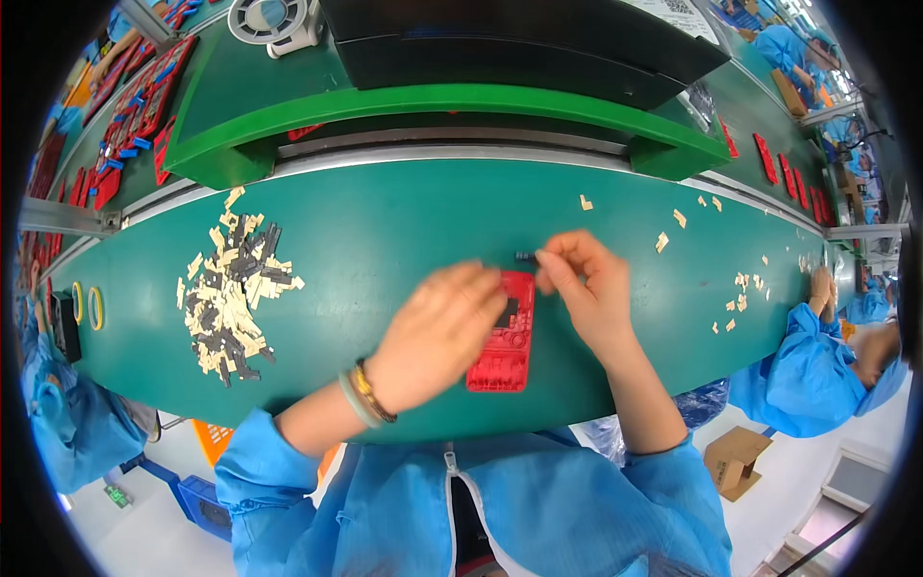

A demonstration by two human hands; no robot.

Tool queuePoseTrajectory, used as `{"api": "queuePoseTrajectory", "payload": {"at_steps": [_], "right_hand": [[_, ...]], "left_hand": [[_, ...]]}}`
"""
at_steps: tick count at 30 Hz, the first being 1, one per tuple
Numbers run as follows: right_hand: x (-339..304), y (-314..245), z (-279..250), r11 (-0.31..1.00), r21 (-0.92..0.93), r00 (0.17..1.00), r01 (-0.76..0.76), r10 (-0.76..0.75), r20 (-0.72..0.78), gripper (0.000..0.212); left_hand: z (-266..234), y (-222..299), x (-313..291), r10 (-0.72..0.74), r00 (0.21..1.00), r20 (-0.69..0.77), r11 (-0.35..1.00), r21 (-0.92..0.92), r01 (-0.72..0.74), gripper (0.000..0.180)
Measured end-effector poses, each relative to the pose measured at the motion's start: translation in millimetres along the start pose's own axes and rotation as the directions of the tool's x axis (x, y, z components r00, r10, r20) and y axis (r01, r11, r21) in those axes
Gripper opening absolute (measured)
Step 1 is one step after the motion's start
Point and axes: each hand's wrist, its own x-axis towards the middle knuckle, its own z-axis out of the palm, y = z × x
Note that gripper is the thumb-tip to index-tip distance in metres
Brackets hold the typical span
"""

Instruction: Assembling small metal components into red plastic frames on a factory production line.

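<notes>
A red plastic phone housing lies flat on the green work surface in front of me. My left hand rests on its upper left part, fingers over a small dark piece near the top of the housing. Just above the housing's top right corner, my right hand pinches a tiny dark part between thumb and fingertips. Bracelets sit on my left wrist.
A heap of small beige and dark grey strips lies to the left. Scattered beige bits dot the right side. A raised green shelf with a black box and a small fan spans the back. Co-workers in blue sit at both sides.
</notes>
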Motion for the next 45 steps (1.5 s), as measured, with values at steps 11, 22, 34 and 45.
{"api": "queuePoseTrajectory", "payload": {"at_steps": [11,22,34,45], "right_hand": [[-16,13,15,0.819,0.269,0.861,-0.507,0.467,0.203,0.008],[-12,5,19,0.878,0.167,0.89,-0.448,0.421,0.173,0.006],[-30,9,-1,0.901,-0.404,0.987,0.162,-0.158,0.043,0.024],[-40,23,-6,0.87,-0.414,0.962,0.269,-0.225,0.152,0.025]], "left_hand": [[22,27,-2,0.08,0.979,0.186,0.953,0.275,-0.13,0.047],[23,23,0,0.056,0.989,0.137,0.973,0.215,-0.085,0.043],[14,21,10,0.062,0.976,0.209,0.988,0.126,-0.09,0.04],[24,26,18,0.037,0.988,0.148,0.971,0.227,-0.07,0.047]]}}
